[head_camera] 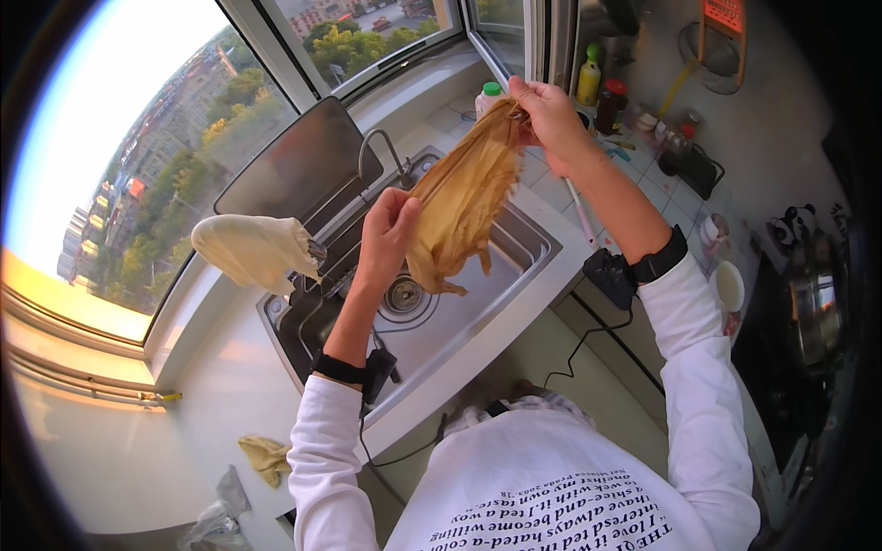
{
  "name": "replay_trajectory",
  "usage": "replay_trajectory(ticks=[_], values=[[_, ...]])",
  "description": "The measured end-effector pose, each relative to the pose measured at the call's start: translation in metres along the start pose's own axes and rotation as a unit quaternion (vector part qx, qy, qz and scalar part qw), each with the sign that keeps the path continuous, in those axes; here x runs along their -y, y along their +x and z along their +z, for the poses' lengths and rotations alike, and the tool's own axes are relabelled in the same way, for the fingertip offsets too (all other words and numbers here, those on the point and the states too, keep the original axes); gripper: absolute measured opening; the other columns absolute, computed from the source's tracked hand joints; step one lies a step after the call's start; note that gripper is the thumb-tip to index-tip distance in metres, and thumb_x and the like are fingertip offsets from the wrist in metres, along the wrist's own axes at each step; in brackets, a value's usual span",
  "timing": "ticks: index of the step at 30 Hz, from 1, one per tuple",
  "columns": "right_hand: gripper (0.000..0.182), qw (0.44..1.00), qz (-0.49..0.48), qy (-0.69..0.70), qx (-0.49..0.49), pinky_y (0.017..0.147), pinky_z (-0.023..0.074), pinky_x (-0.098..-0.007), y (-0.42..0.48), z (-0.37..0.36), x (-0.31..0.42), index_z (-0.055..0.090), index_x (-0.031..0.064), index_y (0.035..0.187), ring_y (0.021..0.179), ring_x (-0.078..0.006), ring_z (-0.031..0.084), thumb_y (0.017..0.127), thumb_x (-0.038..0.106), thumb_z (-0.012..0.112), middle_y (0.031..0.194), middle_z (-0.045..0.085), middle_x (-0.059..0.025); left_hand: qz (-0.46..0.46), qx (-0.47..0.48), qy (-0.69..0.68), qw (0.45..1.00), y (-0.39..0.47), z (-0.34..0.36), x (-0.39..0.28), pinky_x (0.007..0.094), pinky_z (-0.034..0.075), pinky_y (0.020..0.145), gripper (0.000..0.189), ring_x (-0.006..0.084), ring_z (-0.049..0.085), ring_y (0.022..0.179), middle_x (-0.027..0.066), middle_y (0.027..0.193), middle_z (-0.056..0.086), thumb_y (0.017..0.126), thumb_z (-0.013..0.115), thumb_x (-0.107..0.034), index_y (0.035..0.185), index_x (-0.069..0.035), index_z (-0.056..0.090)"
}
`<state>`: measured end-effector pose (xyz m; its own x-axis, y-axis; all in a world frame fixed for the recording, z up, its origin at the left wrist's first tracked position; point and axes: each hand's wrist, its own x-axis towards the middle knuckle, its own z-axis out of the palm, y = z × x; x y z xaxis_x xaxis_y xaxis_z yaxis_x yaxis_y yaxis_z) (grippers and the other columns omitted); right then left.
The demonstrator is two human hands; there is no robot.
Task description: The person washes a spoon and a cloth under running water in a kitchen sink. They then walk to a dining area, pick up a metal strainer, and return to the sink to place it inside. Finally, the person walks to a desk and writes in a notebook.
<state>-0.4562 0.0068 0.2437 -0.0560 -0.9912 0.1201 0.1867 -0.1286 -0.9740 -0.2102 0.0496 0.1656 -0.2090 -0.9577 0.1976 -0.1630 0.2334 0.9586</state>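
Note:
A tan, ragged-edged cloth (468, 200) hangs stretched over the stainless-steel sink (448, 337). My left hand (387, 237) pinches its lower left edge between thumb and fingers. Higher and to the right, my right hand (551, 124) grips the gathered upper end. Loose strips dangle from the bottom of the cloth above the basin, close to the drain (404, 294). Behind my left hand, a curved metal faucet (365, 148) rises at the sink's back edge. A cream cloth (251, 248) is draped over something by the dark rack at the sink's left; what it covers is mostly hidden.
Past the sink stand a green-capped bottle (488, 98), a yellow bottle (589, 76) and a red-lidded jar (610, 107). A pan (816, 296) sits on the black stove at right. Another tan cloth (264, 458) and a plastic bag (220, 513) lie at lower left.

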Motion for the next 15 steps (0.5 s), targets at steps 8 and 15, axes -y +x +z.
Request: replay_trajectory(ticks=[8, 15], values=[[0.034, 0.990, -0.122, -0.034, -0.063, 0.061, 0.0403, -0.0259, 0.045, -0.030, 0.006, 0.056, 0.0031, 0.081, 0.064, -0.0085, 0.045, 0.091, 0.036, 0.053, 0.071, 0.051, 0.0016, -0.051, 0.107, 0.223, 0.968, -0.015, -0.084, 0.022, 0.0225, 0.036, 0.058, 0.017, 0.0068, 0.041, 0.065, -0.0022, 0.069, 0.045, 0.077, 0.066, -0.009, 0.086, 0.000, 0.054], [0.031, 0.986, -0.071, -0.108, 0.100, 0.076, 0.0471, -0.0271, 0.044, -0.060, 0.027, 0.053, 0.0021, 0.100, 0.081, -0.0115, 0.057, 0.079, 0.017, 0.070, 0.091, 0.058, -0.0032, 0.009, -0.088, 0.014, 0.996, -0.016, -0.133, -0.051, 0.0213, 0.039, 0.059, 0.007, 0.0037, 0.048, 0.066, -0.0029, 0.073, 0.053, 0.087, 0.057, -0.010, 0.087, -0.003, 0.055]])
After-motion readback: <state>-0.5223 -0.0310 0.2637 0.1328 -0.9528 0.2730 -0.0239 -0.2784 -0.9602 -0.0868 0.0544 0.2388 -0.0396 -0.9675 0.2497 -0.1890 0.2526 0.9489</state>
